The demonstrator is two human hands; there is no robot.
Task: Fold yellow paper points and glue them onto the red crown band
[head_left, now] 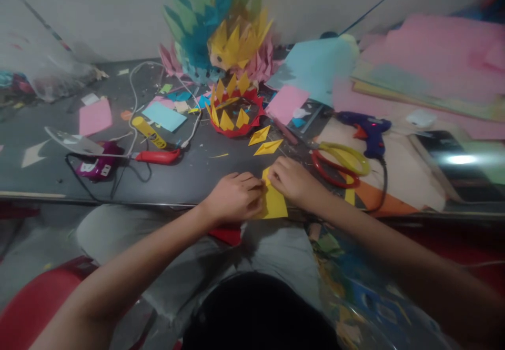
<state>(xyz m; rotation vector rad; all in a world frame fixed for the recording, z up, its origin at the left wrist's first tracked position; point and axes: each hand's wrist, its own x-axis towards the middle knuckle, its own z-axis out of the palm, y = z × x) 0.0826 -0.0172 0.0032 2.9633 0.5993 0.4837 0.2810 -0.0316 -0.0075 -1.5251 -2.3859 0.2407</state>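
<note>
A piece of yellow paper (275,203) lies at the table's front edge, its lower part reaching over it. My left hand (241,196) is closed on the paper's left side, with the fingers curled. On its upper right part, my right hand (290,179) pinches the paper. Just beyond my hands rest two small folded yellow paper pieces (268,147). Farther back stands a ring of red and yellow folded paper (226,121), its points facing up. Behind that rises a large layered paper model (221,29) in green, blue, yellow and pink.
Scissors (335,181) with red and yellow handles lie right of my hands, near a blue glue gun (369,129) and a phone (460,166). Leftward are a red-handled tool (158,156), a yellow cutter-like object (148,131) and a purple device (100,161). Pink paper sheets (442,45) are stacked at right.
</note>
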